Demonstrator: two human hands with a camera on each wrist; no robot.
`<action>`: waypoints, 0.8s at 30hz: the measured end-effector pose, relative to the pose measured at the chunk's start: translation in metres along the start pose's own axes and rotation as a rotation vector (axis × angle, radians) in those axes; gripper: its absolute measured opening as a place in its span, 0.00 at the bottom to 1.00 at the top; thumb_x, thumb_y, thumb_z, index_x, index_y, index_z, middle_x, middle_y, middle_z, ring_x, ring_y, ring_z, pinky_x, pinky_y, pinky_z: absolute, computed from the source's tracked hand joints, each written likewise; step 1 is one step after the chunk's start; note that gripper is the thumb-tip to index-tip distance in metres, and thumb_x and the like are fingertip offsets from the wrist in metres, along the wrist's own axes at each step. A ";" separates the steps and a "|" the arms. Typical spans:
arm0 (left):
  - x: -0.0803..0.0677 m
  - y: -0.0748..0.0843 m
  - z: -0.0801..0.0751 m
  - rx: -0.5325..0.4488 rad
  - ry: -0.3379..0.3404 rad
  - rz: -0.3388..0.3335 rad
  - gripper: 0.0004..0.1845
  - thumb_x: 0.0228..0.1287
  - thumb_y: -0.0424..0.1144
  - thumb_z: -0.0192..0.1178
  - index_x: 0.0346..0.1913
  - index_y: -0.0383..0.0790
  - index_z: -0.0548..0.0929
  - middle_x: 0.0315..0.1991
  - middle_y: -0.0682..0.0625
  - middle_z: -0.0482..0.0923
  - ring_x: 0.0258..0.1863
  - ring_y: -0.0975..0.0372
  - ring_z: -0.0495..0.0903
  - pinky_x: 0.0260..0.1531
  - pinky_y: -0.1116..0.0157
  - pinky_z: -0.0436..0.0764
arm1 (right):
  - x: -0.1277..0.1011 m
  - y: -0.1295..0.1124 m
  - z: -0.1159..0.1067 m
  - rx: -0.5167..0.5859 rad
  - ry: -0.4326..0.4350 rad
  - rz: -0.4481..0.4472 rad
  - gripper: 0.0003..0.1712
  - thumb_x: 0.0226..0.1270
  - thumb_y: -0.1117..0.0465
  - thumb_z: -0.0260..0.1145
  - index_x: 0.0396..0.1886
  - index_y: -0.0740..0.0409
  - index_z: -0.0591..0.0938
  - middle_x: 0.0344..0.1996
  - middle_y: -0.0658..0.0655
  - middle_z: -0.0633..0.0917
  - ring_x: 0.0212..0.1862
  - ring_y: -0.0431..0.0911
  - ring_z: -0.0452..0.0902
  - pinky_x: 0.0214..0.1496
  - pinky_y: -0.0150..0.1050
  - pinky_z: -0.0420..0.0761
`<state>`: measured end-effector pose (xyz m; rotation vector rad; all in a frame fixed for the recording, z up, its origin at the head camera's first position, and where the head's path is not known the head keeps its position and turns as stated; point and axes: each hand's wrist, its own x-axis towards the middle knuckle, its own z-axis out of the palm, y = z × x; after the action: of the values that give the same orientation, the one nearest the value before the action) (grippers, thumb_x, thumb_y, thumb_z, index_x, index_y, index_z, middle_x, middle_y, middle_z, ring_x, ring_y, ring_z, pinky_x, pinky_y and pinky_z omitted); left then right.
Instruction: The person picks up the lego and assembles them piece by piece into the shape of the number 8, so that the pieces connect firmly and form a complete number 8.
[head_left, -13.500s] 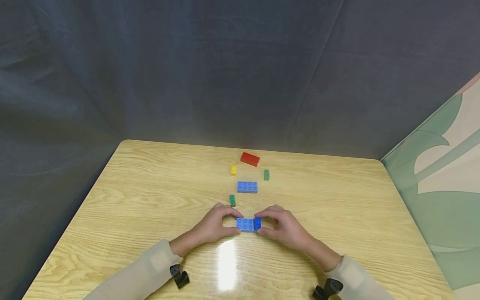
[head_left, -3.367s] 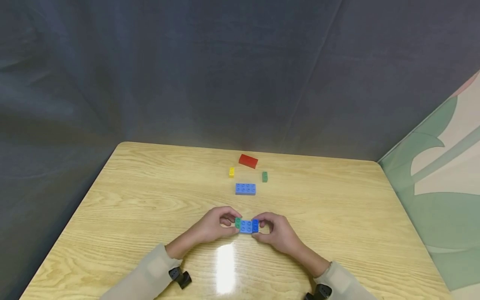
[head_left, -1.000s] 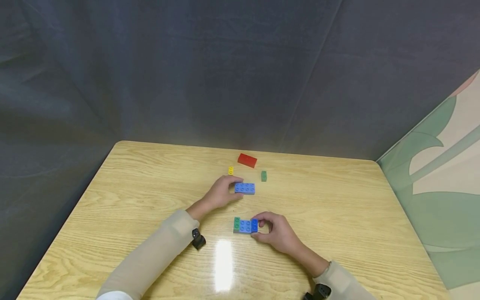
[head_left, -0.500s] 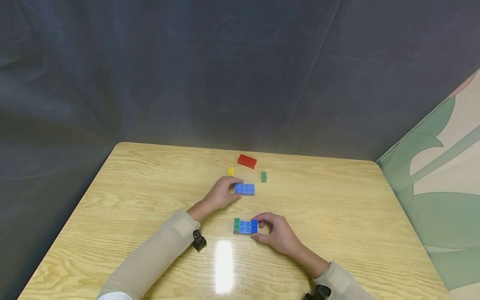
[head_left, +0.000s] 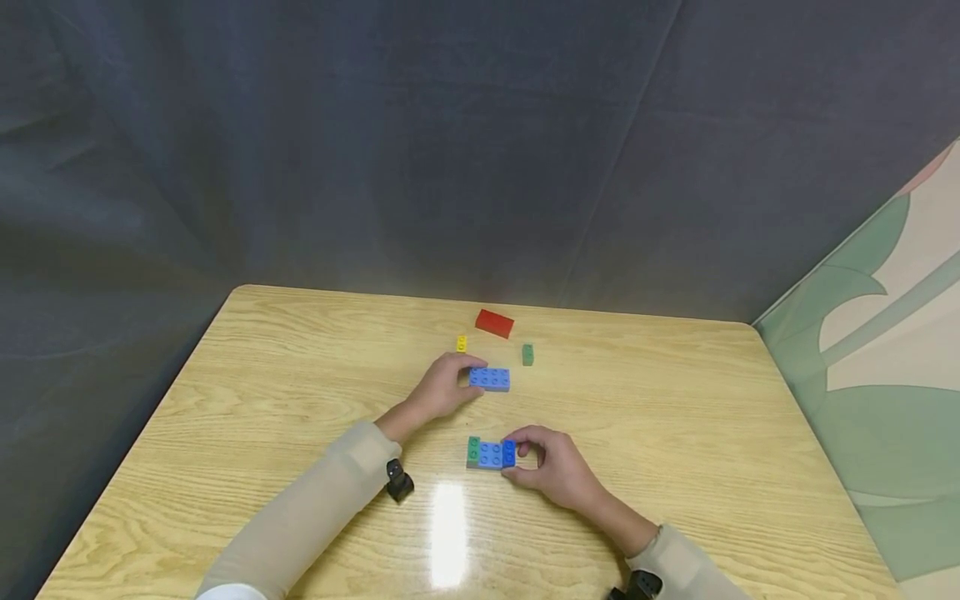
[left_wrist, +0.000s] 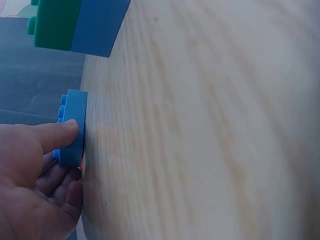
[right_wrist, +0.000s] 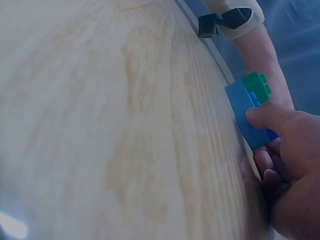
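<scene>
In the head view my left hand (head_left: 444, 385) pinches the left end of a loose blue eight-stud toy brick (head_left: 491, 379) between thumb and fingers. The left wrist view has this blue brick (left_wrist: 74, 130) lying on the table with the thumb on its side. Nearer the front, my right hand (head_left: 553, 467) pinches the right end of a second blue brick (head_left: 491, 454). On that brick's left end sits a small green brick (head_left: 473, 450), on its right end a small dark blue one (head_left: 509, 452). The right wrist view has the thumb against the lower blue brick (right_wrist: 245, 112).
Beyond the left hand lie a small yellow brick (head_left: 461, 343), a red block (head_left: 494, 322) and another small green brick (head_left: 528, 355). The wooden table (head_left: 675, 417) ends at a dark curtain (head_left: 480, 167) behind and a patterned panel (head_left: 892, 400) on the right.
Since the oldest frame, a green brick has gone onto the near blue brick's left end. My left hand then left it for the farther blue brick. The last second shows almost no movement.
</scene>
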<state>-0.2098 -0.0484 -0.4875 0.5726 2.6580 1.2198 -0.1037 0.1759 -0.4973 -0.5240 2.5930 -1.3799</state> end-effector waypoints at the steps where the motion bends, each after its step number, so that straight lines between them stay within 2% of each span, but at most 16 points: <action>1: 0.000 0.000 0.000 -0.004 0.001 -0.001 0.22 0.65 0.33 0.70 0.61 0.37 0.83 0.61 0.43 0.80 0.66 0.48 0.73 0.70 0.52 0.68 | 0.000 0.001 0.000 0.002 0.000 -0.006 0.19 0.53 0.65 0.81 0.46 0.55 0.87 0.32 0.45 0.81 0.25 0.35 0.64 0.25 0.28 0.66; 7: 0.000 -0.002 0.000 -0.029 0.006 -0.001 0.22 0.65 0.33 0.70 0.61 0.37 0.82 0.61 0.42 0.80 0.66 0.47 0.73 0.70 0.51 0.68 | 0.000 0.003 0.001 0.014 0.004 -0.031 0.19 0.53 0.65 0.81 0.45 0.56 0.88 0.32 0.46 0.81 0.25 0.35 0.64 0.24 0.28 0.67; 24: -0.002 0.003 -0.006 -0.088 0.000 -0.017 0.22 0.67 0.34 0.68 0.63 0.37 0.81 0.64 0.43 0.78 0.68 0.48 0.71 0.72 0.50 0.66 | 0.001 0.003 0.001 0.011 -0.009 -0.011 0.18 0.55 0.63 0.81 0.46 0.56 0.87 0.33 0.47 0.80 0.26 0.36 0.65 0.25 0.29 0.67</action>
<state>-0.2086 -0.0520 -0.4815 0.5353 2.5886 1.3244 -0.1051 0.1760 -0.5008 -0.5418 2.5777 -1.3913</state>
